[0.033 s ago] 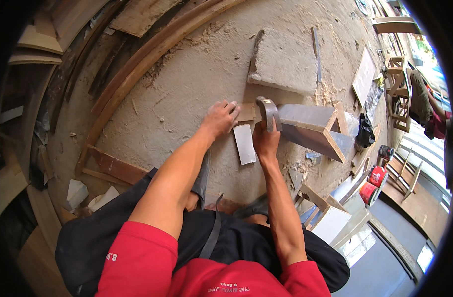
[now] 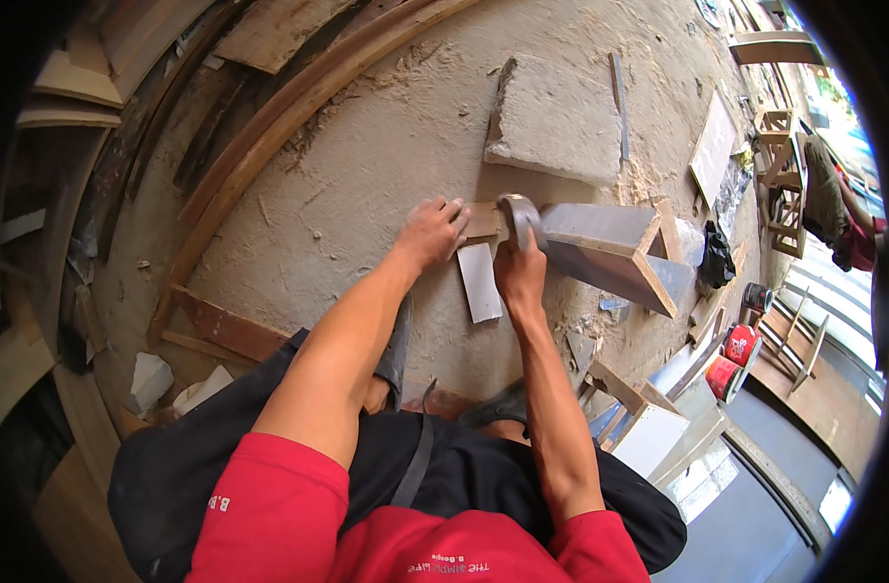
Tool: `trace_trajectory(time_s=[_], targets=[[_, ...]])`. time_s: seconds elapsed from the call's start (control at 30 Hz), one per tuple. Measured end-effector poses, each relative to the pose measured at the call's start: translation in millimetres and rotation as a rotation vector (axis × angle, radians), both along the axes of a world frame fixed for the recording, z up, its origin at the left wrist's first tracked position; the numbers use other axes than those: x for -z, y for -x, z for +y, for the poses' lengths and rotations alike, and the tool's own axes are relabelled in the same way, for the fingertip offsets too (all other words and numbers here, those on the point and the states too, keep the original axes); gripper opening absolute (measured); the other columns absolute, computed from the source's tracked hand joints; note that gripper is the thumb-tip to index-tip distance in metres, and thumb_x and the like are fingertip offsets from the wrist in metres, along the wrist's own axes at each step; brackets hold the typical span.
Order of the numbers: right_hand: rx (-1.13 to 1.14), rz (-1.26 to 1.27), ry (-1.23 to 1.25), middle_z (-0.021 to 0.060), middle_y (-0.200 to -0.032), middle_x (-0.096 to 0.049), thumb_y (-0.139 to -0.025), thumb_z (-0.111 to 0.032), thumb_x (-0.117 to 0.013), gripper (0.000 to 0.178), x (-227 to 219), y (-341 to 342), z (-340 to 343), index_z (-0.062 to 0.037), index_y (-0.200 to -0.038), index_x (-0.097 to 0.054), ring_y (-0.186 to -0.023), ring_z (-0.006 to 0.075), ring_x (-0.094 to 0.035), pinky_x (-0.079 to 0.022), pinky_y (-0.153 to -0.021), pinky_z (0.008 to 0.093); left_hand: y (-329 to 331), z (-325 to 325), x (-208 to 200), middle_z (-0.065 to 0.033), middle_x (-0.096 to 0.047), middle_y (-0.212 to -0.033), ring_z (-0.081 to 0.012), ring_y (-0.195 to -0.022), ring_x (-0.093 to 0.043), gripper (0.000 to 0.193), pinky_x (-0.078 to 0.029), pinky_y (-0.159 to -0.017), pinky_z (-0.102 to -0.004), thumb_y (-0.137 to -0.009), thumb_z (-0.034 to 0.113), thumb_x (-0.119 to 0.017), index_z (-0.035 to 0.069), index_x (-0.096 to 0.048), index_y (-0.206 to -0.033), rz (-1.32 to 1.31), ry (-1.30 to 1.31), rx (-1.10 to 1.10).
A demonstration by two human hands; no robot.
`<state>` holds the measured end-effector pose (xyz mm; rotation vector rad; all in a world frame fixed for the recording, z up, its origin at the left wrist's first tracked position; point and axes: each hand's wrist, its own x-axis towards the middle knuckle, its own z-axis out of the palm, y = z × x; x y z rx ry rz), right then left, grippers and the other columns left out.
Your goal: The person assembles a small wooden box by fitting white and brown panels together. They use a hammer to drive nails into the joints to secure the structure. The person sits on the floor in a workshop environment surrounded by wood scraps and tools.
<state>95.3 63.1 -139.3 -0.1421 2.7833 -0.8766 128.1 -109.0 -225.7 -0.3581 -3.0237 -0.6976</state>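
Pale brown wood is noted on the floor (image 2: 347, 175): a small block (image 2: 482, 221) lies between the hands, just beyond a white strip (image 2: 479, 282) and left of some joined grey boards (image 2: 605, 257). A hammer (image 2: 524, 222) is gripped in the closed right hand (image 2: 519, 272), its head at the block's right end. Bent fingers of the left hand (image 2: 431, 233) are set at the opposite end; whether the block is gripped or merely pressed cannot be told. For sound work, it is judged that the block should be held flat, fingers kept clear, and blows landed squarely. The handle is mostly covered by the fist; the striking point is hidden behind the hammer head.
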Motion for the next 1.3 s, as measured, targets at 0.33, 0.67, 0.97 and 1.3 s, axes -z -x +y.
trace_trajectory(time_s=[0.33, 0.67, 0.97, 1.3], targets=[[0.009, -0.202, -0.127, 0.0254, -0.102, -0.067, -0.085, 0.001, -0.053, 0.049, 9, 12, 9, -0.0121, -0.132, -0.055, -0.084, 0.0478, -0.065, -0.052, -0.070, 0.0538, 1, -1, -12, -0.0119, -0.059, -0.127, -0.0292, -0.112, -0.058, 0.059, -0.050, -0.096, -0.0417, -0.081, 0.033, -0.075, 0.004, -0.059, -0.130, 0.027, 0.025, 0.044], [0.042, 0.241, 0.068, 0.0273, -0.075, -0.066, -0.084, -0.007, -0.061, 0.027, 26, -42, 53, -0.0049, -0.111, -0.061, -0.070, 0.0474, -0.064, -0.053, -0.061, 0.0542, 41, 3, -30, -0.0174, -0.057, -0.106, -0.0335, -0.102, -0.060, 0.054, -0.054, -0.086, -0.0441, -0.071, 0.037, -0.079, 0.001, -0.059, -0.106, -0.193, 0.078, 0.108], [0.123, 0.093, -0.054, 0.0230, -0.094, -0.068, -0.087, -0.024, -0.063, 0.032, 85, -104, 107, -0.0008, -0.110, -0.064, -0.081, 0.0427, -0.067, -0.053, -0.066, 0.0516, 69, 6, -75, -0.0168, -0.059, -0.103, -0.0357, -0.094, -0.063, 0.053, -0.053, -0.080, -0.0443, -0.069, 0.032, -0.072, 0.002, -0.056, -0.111, -0.076, -0.244, 0.262], [0.162, -0.100, -0.036, 0.0160, -0.115, -0.063, -0.079, -0.016, -0.068, 0.038, 45, -90, 103, -0.0098, -0.115, -0.057, -0.098, 0.0419, -0.063, -0.051, -0.076, 0.0536, 51, 11, -159, -0.0144, -0.063, -0.091, -0.0204, -0.083, -0.063, 0.063, -0.051, -0.075, -0.0350, -0.086, 0.048, -0.041, -0.003, -0.050, -0.121, -0.554, -0.955, 0.174]])
